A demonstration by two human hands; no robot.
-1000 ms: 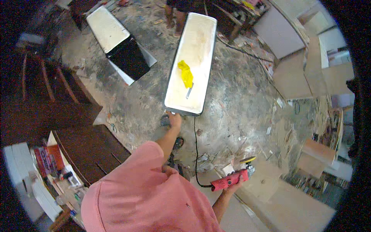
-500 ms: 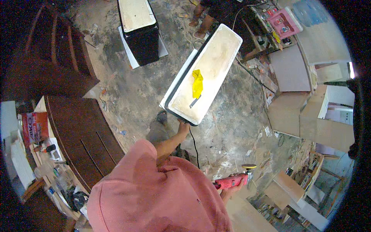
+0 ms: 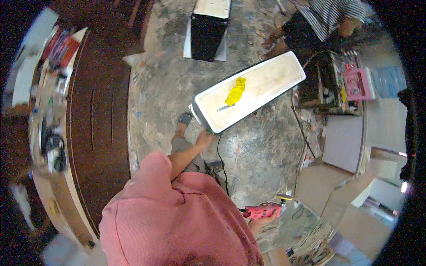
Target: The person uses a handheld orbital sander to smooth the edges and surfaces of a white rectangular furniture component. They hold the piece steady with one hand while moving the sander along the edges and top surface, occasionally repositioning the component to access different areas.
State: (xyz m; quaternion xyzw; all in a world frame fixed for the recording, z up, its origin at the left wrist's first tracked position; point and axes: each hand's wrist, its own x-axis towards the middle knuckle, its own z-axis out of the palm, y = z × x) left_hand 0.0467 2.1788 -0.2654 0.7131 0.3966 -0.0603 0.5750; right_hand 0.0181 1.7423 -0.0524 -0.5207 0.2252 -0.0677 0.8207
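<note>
The long white-topped box (image 3: 266, 82) has swung further aslant in my view. My left hand (image 3: 205, 138) is at its near corner; I can't tell whether it grips. My right hand (image 3: 267, 217) grips the red sander (image 3: 261, 210), well apart from the box: no sanding now, I judge.

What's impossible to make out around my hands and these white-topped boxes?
Head view:
Left hand: exact grip blurred at the near box.
Black cord: partly hidden behind the pink shirt.
Grey strip: one end covered by the yellow piece.
Far box: cut off by the upper edge.
</note>
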